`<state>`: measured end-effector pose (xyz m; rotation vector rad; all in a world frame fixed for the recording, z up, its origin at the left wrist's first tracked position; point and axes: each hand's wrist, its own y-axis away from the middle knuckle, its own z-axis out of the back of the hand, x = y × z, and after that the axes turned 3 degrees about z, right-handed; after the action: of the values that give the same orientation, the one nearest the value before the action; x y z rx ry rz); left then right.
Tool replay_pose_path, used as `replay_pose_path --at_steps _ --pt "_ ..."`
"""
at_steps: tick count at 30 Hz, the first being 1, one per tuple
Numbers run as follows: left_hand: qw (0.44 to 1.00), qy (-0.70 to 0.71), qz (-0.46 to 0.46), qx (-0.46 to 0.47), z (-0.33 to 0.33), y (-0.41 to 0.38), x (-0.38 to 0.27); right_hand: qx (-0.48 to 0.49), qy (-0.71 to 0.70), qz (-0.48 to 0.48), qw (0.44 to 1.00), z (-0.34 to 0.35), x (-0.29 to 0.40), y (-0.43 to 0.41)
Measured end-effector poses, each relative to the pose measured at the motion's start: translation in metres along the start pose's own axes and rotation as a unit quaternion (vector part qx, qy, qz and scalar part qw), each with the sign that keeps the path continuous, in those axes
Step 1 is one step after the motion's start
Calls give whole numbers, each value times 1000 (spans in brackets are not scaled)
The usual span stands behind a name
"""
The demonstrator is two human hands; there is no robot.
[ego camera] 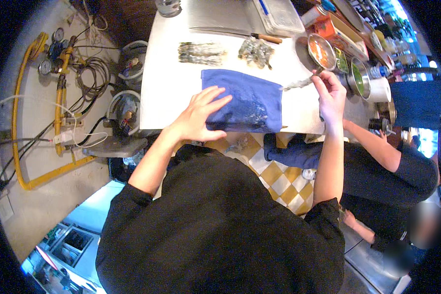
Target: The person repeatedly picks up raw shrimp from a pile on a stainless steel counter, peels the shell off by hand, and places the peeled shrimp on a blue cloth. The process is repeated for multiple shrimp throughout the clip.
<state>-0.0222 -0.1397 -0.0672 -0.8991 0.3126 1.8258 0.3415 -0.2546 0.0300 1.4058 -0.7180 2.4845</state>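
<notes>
My left hand (pixel 202 114) is spread, palm down, over the left side of a folded blue towel (pixel 253 88) and holds nothing. A wet patch darkens the towel's right half. Pinched in the fingers of my right hand (pixel 330 93) is a greyish, elongated piece that looks like a raw shrimp (pixel 297 84); its far end points left past the towel's right edge. Beyond the towel, similar grey shrimp lie side by side in a neat row (pixel 202 53). Right of that row sits a loose heap of shrimp (pixel 256 52).
A long knife with a wooden handle (pixel 269 38) lies behind the shrimp on the white board (pixel 161 84). Metal bowls with orange food (pixel 319 53) and green food (pixel 358 77) stand at the right, near a plastic container (pixel 281 18). A co-worker's arm (pixel 375 147) is close on my right.
</notes>
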Motion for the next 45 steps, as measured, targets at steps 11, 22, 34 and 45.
replay_pose_path --at_steps 11,22,34,45 --pt "982 22 172 -74 16 128 -12 173 32 20 984 -110 4 -121" --pt "943 49 284 -165 6 194 -19 250 287 107 919 -172 4 -186" --pt "941 26 286 -178 18 197 -23 268 376 165 871 -237 18 -213" --pt "959 25 231 -162 17 171 -14 434 522 96 728 -155 -57 -160"
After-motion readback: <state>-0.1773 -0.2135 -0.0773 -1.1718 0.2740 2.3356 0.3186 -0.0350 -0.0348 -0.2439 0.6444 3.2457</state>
